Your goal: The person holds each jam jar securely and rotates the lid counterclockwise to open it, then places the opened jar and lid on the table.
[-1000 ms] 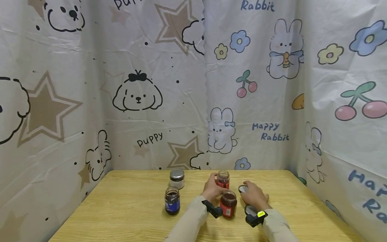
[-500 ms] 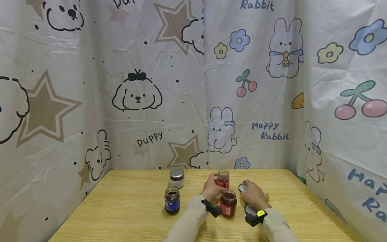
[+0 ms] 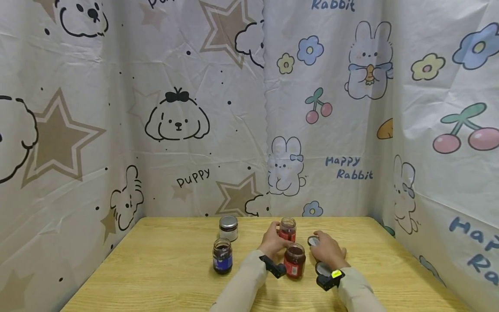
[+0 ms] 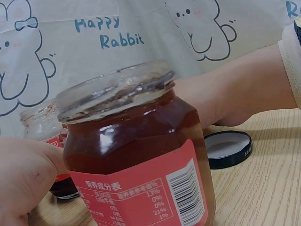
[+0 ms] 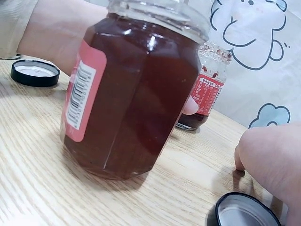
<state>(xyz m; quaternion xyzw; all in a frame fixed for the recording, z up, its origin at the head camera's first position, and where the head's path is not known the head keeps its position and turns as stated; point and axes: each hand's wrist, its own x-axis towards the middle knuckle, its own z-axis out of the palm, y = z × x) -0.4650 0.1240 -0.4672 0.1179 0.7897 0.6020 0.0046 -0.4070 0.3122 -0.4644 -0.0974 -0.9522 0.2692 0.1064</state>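
Around the rear red-labelled jam jar (image 3: 287,229), which has no lid on it, my left hand (image 3: 272,242) curls and grips from the left side. A black-rimmed jar lid (image 3: 313,241) lies white side up at the fingers of my right hand (image 3: 328,251), which grasp its right edge; the contact is partly hidden. Between my forearms stands a second open red-labelled jar (image 3: 294,262), filled dark red and close in both wrist views. Another upturned lid (image 3: 322,269) rests near my right wrist, also visible in the left wrist view as a black lid (image 4: 228,149).
To the left stand an open blue-labelled jar (image 3: 222,258) and, behind it, a silver-lidded jar (image 3: 228,229). One more upturned lid (image 5: 35,73) shows on the wooden table (image 3: 163,268) in the right wrist view. Printed curtains (image 3: 175,173) enclose the back and sides.
Both hands, the jars and the lids keep their places. Only the head view shifts very slightly.
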